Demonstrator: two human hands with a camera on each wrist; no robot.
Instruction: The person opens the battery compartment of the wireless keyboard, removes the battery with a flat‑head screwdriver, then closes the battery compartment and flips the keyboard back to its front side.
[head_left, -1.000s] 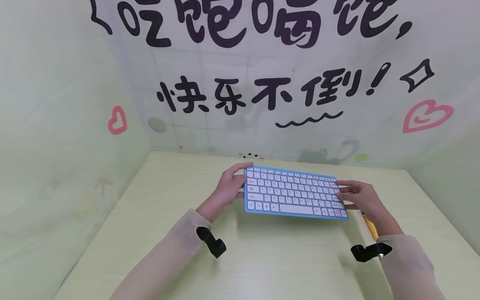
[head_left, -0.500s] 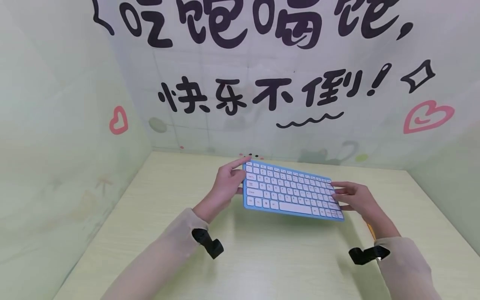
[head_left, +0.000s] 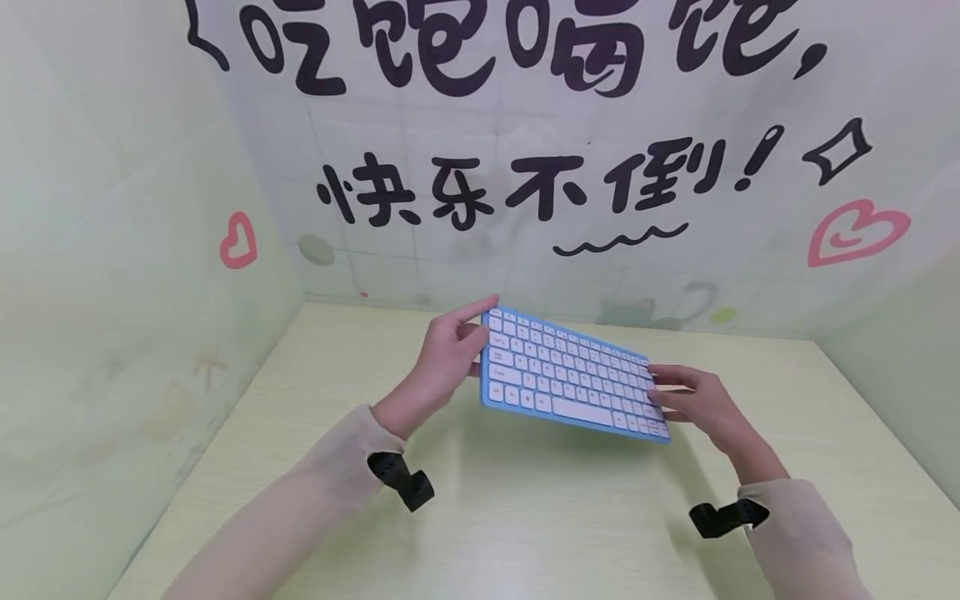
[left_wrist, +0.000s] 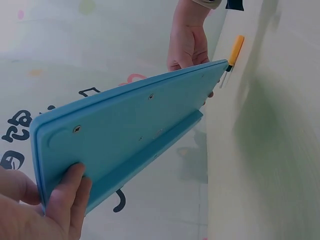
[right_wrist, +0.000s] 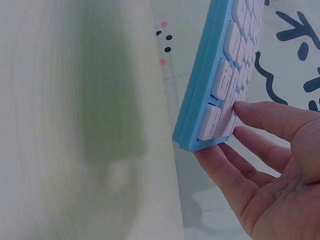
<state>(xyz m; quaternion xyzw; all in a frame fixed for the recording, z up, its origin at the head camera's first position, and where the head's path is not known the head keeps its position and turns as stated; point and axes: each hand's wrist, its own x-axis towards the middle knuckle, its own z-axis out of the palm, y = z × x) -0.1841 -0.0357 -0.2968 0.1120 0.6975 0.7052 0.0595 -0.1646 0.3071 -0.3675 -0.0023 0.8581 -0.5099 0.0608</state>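
Note:
A blue keyboard with white keys (head_left: 566, 371) is held above the table, its left end higher than its right. The left hand (head_left: 442, 358) grips the left end, thumb on the front and fingers behind. At the other end the right hand (head_left: 697, 400) pinches the short edge between thumb and fingers. From the left wrist view, the keyboard's plain blue underside (left_wrist: 125, 130) shows small screws, with the left hand's fingers (left_wrist: 70, 197) against it. The right wrist view shows the right hand (right_wrist: 275, 165) at a lower corner of the keyboard (right_wrist: 200, 115).
A screwdriver with a yellow handle (left_wrist: 236, 50) lies on the pale table (head_left: 525, 517), near the right hand in the left wrist view. Behind the table stands a printed wall covering (head_left: 465, 275) with black lettering. Black wrist devices sit on both sleeves.
Both hands have shifted to the left with the keyboard. Its left end has risen and it slants more. The yellow handle has gone out of sight behind the right arm in the head view.

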